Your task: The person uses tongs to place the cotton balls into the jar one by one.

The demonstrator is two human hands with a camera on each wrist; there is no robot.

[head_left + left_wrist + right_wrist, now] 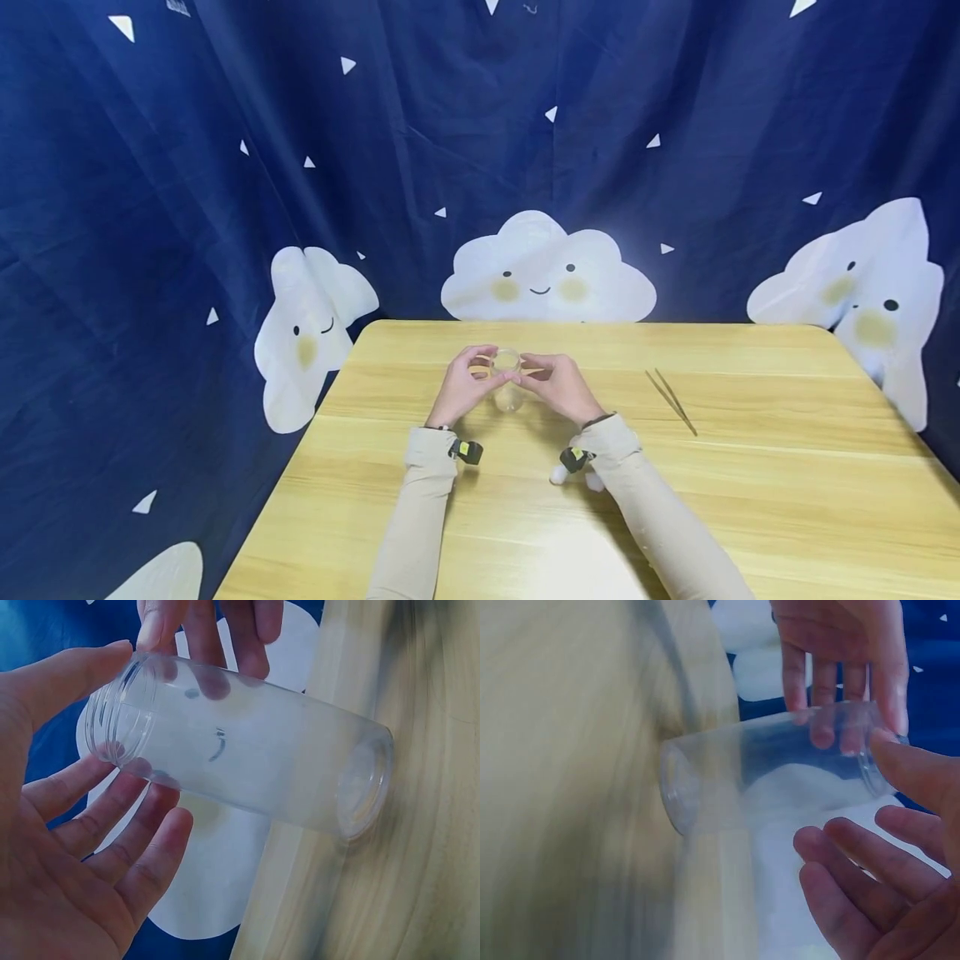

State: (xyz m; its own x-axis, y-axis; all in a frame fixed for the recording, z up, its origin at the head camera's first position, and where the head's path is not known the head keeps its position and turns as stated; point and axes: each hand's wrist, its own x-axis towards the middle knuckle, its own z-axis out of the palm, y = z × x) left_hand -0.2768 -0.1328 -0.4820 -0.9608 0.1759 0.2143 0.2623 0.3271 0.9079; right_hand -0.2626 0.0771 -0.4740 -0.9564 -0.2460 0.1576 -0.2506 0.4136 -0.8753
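A clear, straight-walled jar (510,400) with a threaded neck is held above the table between both hands, its mouth uncovered. My left hand (463,390) grips the neck, with the thumb at the rim and the fingers along the wall, as the left wrist view shows of the jar (262,750). From the other side my right hand (557,385) holds the same rim, its thumb meeting the neck in the right wrist view. Through the clear wall of the jar (720,776), nothing shows inside.
Metal tweezers (672,404) lie on the wooden table (780,492) to the right of the hands. Two white fluffy balls, one seen as a white ball (558,475), lie by the right wrist, partly hidden. A dark blue curtain (480,150) with clouds stands behind the table.
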